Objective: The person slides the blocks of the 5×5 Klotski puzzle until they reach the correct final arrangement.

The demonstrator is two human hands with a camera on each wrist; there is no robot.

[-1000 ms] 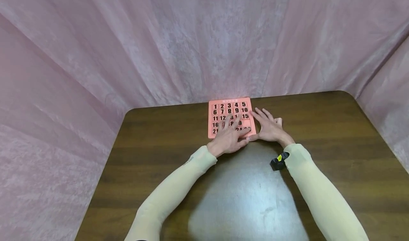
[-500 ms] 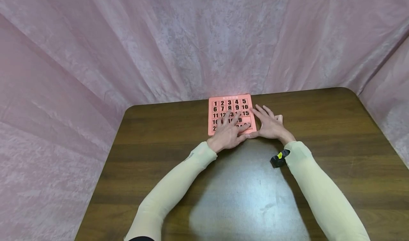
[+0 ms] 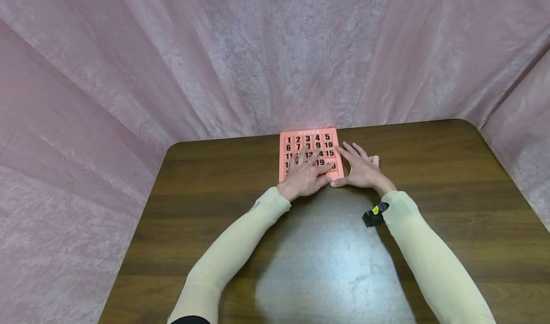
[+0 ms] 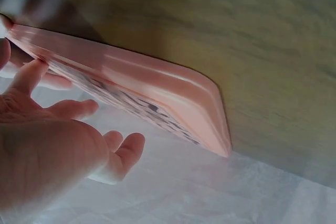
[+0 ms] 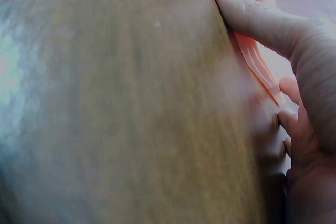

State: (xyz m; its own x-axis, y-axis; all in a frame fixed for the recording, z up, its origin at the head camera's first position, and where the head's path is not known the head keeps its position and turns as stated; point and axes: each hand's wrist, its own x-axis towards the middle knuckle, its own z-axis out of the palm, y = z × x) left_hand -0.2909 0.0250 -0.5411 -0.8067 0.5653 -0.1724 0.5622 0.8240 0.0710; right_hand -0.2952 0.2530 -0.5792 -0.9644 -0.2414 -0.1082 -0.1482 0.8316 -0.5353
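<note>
A pink number slide puzzle [image 3: 339, 172] with black-numbered square tiles lies at the table's far edge. My left hand [image 3: 302, 177] is spread over its lower rows, hiding several tiles. The index fingertip touches a tile [image 3: 333, 166] in the right column, below the 15; a bare pink slot shows under that tile. In the left wrist view, the puzzle's raised frame [image 4: 173, 80] runs beyond the fingers. My right hand [image 3: 362, 170] holds the puzzle's near right corner, thumb against the near edge and index fingertip at the right side. The right wrist view shows that thumb on the frame [image 5: 254, 59].
The brown wooden table [image 3: 206, 171] has rounded far corners and a bright glare patch in front of the puzzle. Pink velvet curtains [image 3: 301, 52] hang right behind the far edge and at both sides. A black wrist device [image 3: 373, 216] sits on the right wrist.
The left index finger has slid the bottom-right tile one row away from me, leaving a bare slot at the bottom right. The right hand keeps its place at the corner.
</note>
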